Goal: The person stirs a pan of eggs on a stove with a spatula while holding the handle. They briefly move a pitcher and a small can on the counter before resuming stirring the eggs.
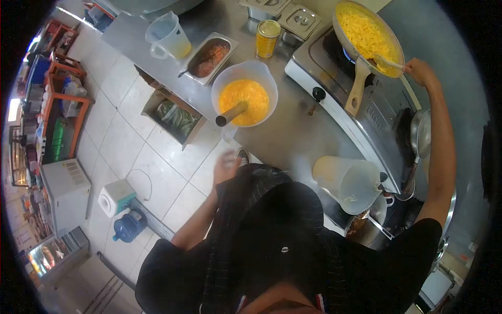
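Note:
My right hand [418, 72] is closed around the pale handle of a stirring utensil [392, 64]; eggs hide its far end. That utensil reaches into a frying pan [342, 39] full of yellow scrambled eggs [363, 34], which sits over a lit blue flame. The pan's light handle [358, 89] points toward me with no hand on it. My left hand [226, 166] is blurred, low in front of the counter edge, below a plastic pitcher [267, 78] of beaten egg. A thick cylindrical handle [231, 114] leans out of the egg mixture.
A gas stove [340, 115] stands on the right of the steel counter. Nearby are a metal tray [209, 57] of chopped reddish food, a yellow can [267, 39], a measuring jug [170, 36] and a tipped translucent pitcher [345, 180]. Used pans [368, 227] lie at the lower right.

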Demonstrator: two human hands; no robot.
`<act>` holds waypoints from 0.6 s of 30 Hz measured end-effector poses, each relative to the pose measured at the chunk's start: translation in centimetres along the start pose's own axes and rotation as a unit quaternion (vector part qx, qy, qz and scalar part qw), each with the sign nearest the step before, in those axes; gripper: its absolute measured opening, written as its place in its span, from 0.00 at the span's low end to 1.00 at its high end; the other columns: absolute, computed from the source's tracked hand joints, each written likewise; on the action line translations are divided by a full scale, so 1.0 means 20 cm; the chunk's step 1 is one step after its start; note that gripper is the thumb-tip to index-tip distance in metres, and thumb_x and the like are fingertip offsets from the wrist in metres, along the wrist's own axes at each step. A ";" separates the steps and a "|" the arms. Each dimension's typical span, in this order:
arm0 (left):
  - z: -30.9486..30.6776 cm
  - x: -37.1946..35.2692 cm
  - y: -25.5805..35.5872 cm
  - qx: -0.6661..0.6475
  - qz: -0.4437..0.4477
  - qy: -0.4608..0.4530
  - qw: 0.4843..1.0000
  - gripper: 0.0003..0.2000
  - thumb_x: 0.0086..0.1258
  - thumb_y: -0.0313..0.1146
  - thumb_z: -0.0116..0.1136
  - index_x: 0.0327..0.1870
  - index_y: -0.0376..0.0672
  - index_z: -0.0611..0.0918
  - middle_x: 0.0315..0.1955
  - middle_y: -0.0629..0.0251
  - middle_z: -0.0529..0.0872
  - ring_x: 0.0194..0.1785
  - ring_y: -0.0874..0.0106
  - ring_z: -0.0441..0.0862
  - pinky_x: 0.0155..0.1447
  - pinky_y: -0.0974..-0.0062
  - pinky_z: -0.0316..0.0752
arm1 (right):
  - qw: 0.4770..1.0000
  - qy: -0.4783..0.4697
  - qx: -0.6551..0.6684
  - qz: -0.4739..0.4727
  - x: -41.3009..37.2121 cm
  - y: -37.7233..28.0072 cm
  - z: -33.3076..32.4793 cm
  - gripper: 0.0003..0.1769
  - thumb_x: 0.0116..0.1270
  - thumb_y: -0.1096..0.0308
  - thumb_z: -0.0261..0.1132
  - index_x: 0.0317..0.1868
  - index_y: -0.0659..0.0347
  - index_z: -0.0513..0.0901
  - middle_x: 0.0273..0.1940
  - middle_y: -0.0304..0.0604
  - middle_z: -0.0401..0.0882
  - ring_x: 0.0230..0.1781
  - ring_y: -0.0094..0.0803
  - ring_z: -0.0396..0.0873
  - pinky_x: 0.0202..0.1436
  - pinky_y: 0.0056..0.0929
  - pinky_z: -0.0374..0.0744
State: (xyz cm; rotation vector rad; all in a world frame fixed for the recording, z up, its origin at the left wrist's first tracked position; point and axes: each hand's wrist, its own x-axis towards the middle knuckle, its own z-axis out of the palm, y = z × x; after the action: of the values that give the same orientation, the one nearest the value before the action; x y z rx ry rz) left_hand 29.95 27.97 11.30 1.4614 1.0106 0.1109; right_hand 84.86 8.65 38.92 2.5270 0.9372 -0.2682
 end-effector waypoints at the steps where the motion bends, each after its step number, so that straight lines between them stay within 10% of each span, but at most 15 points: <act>1: 0.02 0.00 0.10 0.045 0.075 0.141 0.986 0.24 0.58 0.35 0.65 0.53 0.38 0.71 0.46 0.60 0.76 0.48 0.69 0.73 0.52 0.71 0.68 | 1.000 0.002 0.003 -0.007 0.02 0.02 0.03 0.17 0.66 0.59 0.57 0.33 0.66 0.80 0.15 0.43 0.68 0.16 0.31 0.67 0.23 0.37 0.67; 6: 0.03 0.16 0.30 0.096 0.274 0.261 0.920 0.23 0.52 0.39 0.70 0.44 0.36 0.74 0.39 0.56 0.76 0.43 0.62 0.74 0.49 0.66 0.67 | 0.998 -0.024 0.034 0.038 -0.01 0.01 0.05 0.17 0.65 0.59 0.57 0.32 0.67 0.80 0.17 0.46 0.70 0.17 0.35 0.66 0.26 0.38 0.67; 12: 0.07 0.31 0.20 0.078 0.315 0.230 0.917 0.11 0.54 0.37 0.68 0.31 0.41 0.80 0.26 0.62 0.79 0.34 0.62 0.74 0.42 0.66 0.65 | 0.998 0.035 -0.002 -0.060 -0.09 0.19 -0.01 0.20 0.65 0.57 0.56 0.27 0.68 0.78 0.16 0.45 0.69 0.17 0.33 0.66 0.26 0.38 0.67; 18: 0.02 0.40 0.33 0.076 0.295 0.198 0.932 0.15 0.59 0.36 0.64 0.41 0.36 0.78 0.34 0.55 0.79 0.42 0.57 0.75 0.50 0.63 0.65 | 1.000 0.011 0.014 -0.003 -0.29 -0.02 -0.26 0.19 0.63 0.54 0.57 0.32 0.65 0.81 0.26 0.52 0.79 0.24 0.45 0.76 0.32 0.43 0.73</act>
State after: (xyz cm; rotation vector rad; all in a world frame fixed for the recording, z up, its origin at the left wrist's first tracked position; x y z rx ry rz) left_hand 38.32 33.84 12.86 1.8982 0.8740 0.8032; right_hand 80.45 7.95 45.34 2.5581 0.9569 -0.2571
